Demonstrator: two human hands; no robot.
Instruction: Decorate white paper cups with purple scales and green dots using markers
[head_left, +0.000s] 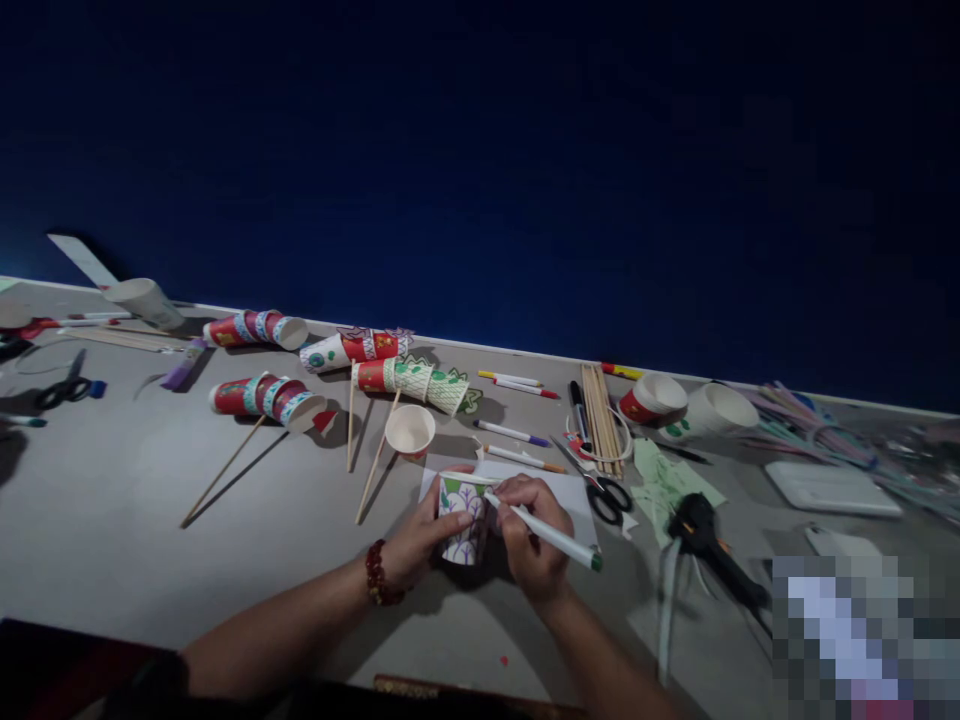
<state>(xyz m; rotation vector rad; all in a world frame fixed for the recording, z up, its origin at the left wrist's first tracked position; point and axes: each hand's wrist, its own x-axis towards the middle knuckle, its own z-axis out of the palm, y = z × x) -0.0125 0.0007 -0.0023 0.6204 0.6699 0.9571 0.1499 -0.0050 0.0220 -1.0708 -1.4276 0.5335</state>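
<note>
My left hand [420, 540] is wrapped around a white paper cup [463, 525] from its left side, thumb across the front. Purple scale-like line drawings cover the cup, with a green band near its rim and a green leaf print. In my right hand [536, 530] is a white marker [559, 537] with a green end, pinched like a pen. Its tip meets the cup's upper right side, or lies very close to it. Beneath the cup is a white sheet of paper [574, 497]. Just behind stands another paper cup [410, 432], its opening facing up.
Decorated cup figures [409, 378] on wooden sticks lie at the back left. Several markers [517, 434], scissors [606, 497], a bundle of sticks [600, 420], and stacked cups [654, 400] spread rightward. A black glue gun [712, 550] lies beside green paper scraps [664, 480].
</note>
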